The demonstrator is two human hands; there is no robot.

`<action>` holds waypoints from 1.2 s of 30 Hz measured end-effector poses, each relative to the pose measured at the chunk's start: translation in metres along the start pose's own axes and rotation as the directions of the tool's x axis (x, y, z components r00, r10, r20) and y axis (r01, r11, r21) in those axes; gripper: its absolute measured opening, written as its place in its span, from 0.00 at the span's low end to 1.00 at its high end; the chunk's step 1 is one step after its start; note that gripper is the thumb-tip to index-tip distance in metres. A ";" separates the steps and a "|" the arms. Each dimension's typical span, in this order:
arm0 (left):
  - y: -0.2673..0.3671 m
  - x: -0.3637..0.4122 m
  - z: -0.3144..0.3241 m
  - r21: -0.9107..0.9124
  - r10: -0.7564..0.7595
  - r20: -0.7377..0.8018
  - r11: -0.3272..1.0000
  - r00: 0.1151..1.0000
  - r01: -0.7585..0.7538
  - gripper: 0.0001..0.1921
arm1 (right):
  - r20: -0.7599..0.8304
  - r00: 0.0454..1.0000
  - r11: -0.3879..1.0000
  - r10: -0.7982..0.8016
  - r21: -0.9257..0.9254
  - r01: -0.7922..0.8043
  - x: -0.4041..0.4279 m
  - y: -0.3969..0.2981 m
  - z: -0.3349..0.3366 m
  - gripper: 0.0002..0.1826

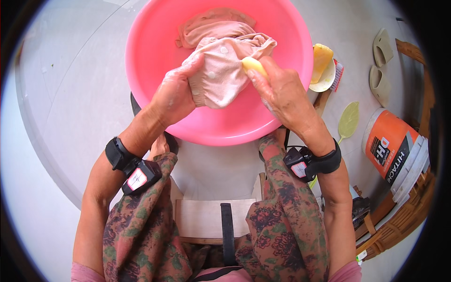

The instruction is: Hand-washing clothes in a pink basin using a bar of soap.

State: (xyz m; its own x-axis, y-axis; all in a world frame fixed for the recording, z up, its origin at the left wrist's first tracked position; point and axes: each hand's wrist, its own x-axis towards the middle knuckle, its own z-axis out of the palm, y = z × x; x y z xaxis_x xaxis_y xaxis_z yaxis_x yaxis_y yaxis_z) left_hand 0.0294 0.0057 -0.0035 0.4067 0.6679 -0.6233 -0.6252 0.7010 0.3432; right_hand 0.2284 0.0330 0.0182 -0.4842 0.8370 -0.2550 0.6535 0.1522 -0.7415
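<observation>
A pale pink dotted garment with an elastic cuff is held up over a pink plastic basin. My left hand grips it near the cuff, thumb on top. Between the thumb and fingers of my right hand is a yellow bar of soap, its tip against the cloth or just beside it. The rest of the garment lies bunched toward the basin's far side. Whitish, suds-like residue shows on both hands.
Right of the basin, a white bowl holds another yellow soap bar, with a scrub brush partly beneath. Farther right are a green fly swatter, pale slippers and an orange Hitachi bucket. A wooden stool is between my legs.
</observation>
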 end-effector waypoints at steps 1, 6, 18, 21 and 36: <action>0.000 0.000 -0.001 -0.006 0.009 0.007 1.000 1.000 -0.008 0.23 | -0.033 0.999 0.999 -0.018 0.033 0.020 -0.001 0.000 -0.001 0.11; 0.000 0.000 0.002 -0.001 -0.041 0.006 0.999 0.999 0.041 0.23 | 0.020 0.997 0.997 -0.077 0.009 0.077 -0.003 -0.011 0.000 0.12; 0.003 -0.006 0.002 0.270 0.046 -0.022 0.962 0.999 -0.039 0.23 | -0.245 0.959 0.977 0.139 -0.125 -0.174 -0.025 0.017 -0.026 0.13; 0.001 -0.004 -0.006 0.189 0.023 -0.078 0.982 0.997 -0.008 0.23 | -0.338 0.930 0.905 0.142 -0.337 -0.261 -0.052 0.060 -0.053 0.13; 0.008 -0.009 0.005 0.170 0.087 0.055 0.981 0.995 -0.095 0.22 | -0.102 0.902 0.890 -0.420 0.149 0.431 0.033 0.009 -0.015 0.16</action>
State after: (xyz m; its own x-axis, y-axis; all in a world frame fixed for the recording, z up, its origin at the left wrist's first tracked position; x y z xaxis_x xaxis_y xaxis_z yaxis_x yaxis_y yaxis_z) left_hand 0.0240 0.0064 0.0081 0.3869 0.7390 -0.5516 -0.5384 0.6667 0.5155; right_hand 0.2274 0.0700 0.0124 -0.6519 0.7444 0.1446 0.2859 0.4179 -0.8623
